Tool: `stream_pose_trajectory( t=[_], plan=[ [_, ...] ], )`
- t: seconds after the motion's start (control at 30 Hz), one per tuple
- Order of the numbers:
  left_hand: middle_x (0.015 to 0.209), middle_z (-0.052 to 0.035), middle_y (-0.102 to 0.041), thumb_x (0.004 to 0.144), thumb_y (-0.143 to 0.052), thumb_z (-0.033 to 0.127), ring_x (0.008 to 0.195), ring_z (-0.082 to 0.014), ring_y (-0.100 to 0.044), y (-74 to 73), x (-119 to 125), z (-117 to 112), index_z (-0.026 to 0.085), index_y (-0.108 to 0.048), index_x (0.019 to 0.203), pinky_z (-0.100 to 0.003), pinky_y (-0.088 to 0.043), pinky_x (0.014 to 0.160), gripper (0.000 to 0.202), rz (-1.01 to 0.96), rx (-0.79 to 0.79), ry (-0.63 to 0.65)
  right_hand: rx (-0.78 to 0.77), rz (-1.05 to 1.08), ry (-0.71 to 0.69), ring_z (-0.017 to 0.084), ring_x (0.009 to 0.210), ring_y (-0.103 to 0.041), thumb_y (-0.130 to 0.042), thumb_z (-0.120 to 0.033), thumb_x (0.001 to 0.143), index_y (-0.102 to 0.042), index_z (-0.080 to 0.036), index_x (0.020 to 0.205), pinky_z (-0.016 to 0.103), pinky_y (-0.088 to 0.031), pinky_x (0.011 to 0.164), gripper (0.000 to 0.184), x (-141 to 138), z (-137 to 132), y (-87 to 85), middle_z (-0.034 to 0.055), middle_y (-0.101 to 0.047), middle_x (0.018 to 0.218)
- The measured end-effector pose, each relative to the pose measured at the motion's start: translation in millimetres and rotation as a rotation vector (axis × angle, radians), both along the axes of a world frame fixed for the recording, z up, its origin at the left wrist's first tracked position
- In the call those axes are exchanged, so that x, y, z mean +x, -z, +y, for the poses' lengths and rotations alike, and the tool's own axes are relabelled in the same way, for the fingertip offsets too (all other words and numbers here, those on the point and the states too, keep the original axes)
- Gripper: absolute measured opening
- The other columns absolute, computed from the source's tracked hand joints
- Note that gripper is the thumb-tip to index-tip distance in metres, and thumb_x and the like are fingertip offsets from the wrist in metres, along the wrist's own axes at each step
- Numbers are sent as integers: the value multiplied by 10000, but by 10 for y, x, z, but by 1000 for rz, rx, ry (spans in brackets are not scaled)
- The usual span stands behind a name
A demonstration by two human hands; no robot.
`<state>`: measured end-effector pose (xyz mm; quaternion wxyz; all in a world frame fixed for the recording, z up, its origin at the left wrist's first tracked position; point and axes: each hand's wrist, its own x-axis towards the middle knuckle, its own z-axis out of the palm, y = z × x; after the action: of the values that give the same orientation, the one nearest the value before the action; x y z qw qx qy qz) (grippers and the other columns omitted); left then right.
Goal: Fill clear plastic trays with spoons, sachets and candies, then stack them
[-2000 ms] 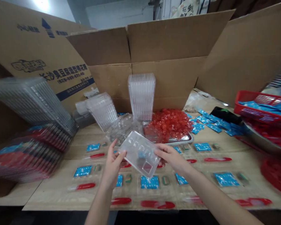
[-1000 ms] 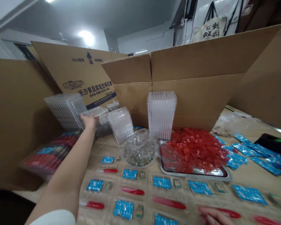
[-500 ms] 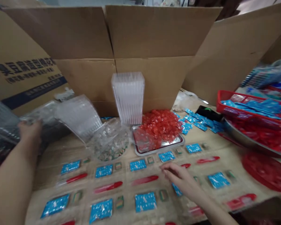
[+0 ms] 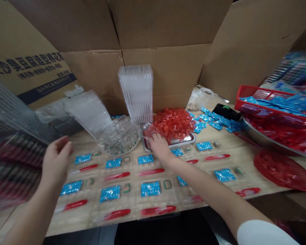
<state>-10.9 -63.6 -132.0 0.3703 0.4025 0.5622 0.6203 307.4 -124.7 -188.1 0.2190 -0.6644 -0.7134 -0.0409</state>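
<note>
Overlapping the near-left part of the tray (image 4: 186, 141), the right hand (image 4: 160, 145), its grip indiscernible, is nearer the red packets (image 4: 175, 121), heaped just beyond it, rightward; the left hand (image 4: 58, 156), loosely parted, hangs well apart.

I hold my left hand (image 4: 56, 156) loosely curled, slightly blurred, thumb apart from the fingers, my right arm (image 4: 206, 185) stretched diagonally inward, right hand (image 4: 160, 147) palm down, its grip unclear to me
</note>
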Motion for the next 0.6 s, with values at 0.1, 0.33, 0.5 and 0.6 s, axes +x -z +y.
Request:
stream_pose_trajectory(
  t=[0.1, 0.33, 0.5, 0.6],
  plan=[
    [997, -21, -662, 724, -676, 255, 1040, -215, -566, 185, 497, -737, 242, -668, 978, -317, -455, 937, 254, 232, -62, 256, 12, -44, -31, 267, 997, -522, -358, -86, 895, -579, -89, 942, 418, -448, 815, 225, 47, -188, -169, 158, -581, 997],
    [1205, -71, -608, 670, -739, 347, 1034, -236, -626, 461, 1743, -1692, 342, -511, 1185, -336, -529, 818, 563, -669, -416, 470, 53, 4, -431, 236, 1231, -447, -419, -122, 892, -595, -242, 976, 456, -351, 1026, 228, -43, -1486, -235, 67, -599, 1192],
    [1086, -62, -668, 712, -710, 267, 863, -208, -688, 544, 1898, -1727, 240, -571, 1095, -337, -546, 796, 408, -655, -542, 495, 160, 590, -2, 275, 1261, -407, -564, -263, 835, -481, -282, 1199, 483, -372, 1007, 374, 78, -1874, -4, 85, -463, 1341],
    [1112, -60, -663, 733, -696, 270, 886, -206, -685, 566, 1902, -1755, 246, -574, 1079, -330, -545, 804, 368, -629, -534, 514, 99, 1117, 279, 229, 1150, -501, -519, -321, 861, -352, -269, 1301, 380, -495, 861, 473, 179, -1805, 77, 112, -444, 1316]
  ],
)
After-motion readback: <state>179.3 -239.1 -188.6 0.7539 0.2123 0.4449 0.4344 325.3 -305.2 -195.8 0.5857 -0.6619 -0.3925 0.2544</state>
